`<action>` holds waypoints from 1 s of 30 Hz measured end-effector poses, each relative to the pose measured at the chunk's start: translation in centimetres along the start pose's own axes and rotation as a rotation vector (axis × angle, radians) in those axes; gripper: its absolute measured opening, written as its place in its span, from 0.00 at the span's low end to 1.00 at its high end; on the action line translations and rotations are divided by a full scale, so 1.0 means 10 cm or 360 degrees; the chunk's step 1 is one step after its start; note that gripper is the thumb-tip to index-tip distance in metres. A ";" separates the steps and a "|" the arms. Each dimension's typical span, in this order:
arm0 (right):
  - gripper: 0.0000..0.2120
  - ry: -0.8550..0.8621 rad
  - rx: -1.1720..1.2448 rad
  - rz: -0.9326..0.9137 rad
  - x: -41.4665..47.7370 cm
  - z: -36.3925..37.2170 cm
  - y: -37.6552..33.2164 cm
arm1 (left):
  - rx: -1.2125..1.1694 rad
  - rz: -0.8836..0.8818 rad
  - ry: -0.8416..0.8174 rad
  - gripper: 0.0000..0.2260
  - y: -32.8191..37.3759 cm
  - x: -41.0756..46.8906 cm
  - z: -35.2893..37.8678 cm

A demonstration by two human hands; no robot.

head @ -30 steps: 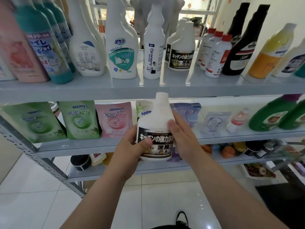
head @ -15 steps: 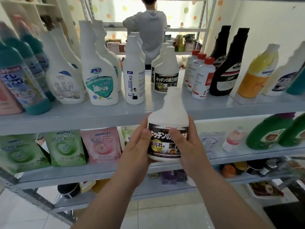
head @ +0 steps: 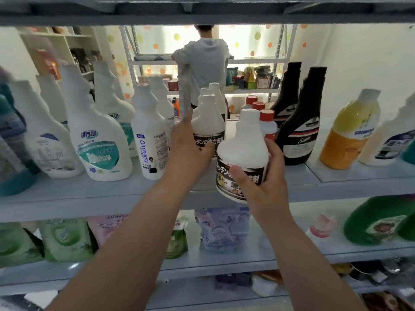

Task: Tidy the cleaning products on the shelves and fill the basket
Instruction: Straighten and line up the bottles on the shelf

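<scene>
Head view: white dark-labelled bottle [head: 243, 153], held just above the front edge of the shelf [head: 89, 194] by the right hand [head: 265, 182], fingers and thumb curled round its body; not yet set down. Left hand [head: 188, 144]: fingers straight and together against the matching shelved bottle [head: 208, 122], seemingly making room. Basket not in view; filling apparently outstanding.

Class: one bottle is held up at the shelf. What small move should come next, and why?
Probably set the held bottle, in the right hand, down on the shelf beside the matching bottle that the left hand touches: both carry the same dark label, and a gap shows between that one and the red-capped bottles.
</scene>
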State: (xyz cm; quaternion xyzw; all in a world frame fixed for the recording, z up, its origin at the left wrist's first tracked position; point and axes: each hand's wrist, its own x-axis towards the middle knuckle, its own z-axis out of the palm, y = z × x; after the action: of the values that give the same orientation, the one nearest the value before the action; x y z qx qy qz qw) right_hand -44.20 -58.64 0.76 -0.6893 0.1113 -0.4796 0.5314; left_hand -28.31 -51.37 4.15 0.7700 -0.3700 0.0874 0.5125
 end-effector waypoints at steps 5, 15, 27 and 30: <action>0.32 -0.0051 -0.0056 -0.0089 0.16 -0.04 0.16 | 0.0026 -0.0231 -0.0095 0.47 -0.08 0.34 0.24; 0.35 0.0001 -0.0157 -0.0210 0.15 -0.08 0.33 | -0.0078 -0.0436 -0.0066 0.36 -0.07 0.08 0.23; 0.34 -0.0007 -0.0277 -0.0152 0.15 0.09 0.39 | -0.0287 -0.0360 0.0112 0.35 -0.10 -0.77 -0.28; 0.40 -0.0228 -0.0328 -0.0074 0.20 0.25 0.40 | -0.0416 -0.0379 0.0166 0.35 -0.15 -0.99 -0.54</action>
State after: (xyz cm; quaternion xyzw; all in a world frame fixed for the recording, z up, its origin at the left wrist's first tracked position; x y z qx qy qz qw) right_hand -39.80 -60.07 -1.48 -0.7751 0.1059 -0.4274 0.4531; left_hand -33.03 -41.76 0.48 0.7296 -0.2574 0.0172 0.6334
